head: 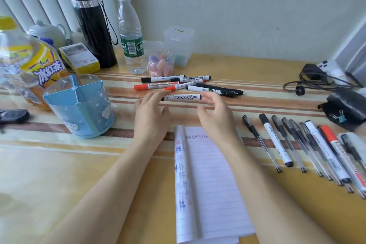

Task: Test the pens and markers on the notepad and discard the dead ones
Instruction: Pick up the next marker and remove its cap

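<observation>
left hand (152, 113) open, fingers straight, tips at the left end of the black-and-white marker (182, 97). right hand (215, 117) open too, fingers loosely bent, tips at the marker's right end, thumb apart from it. i can't tell if the marker rests on the worktop (59, 174) or is lifted. it lies crosswise just beyond the notepad (210, 174), on the near side of a loose pile of markers (158, 86). row of pens and markers (275, 140) lies right of the notepad. blue pen holder (83, 109) stands left. scribbles show on the notepad's top line.
</observation>
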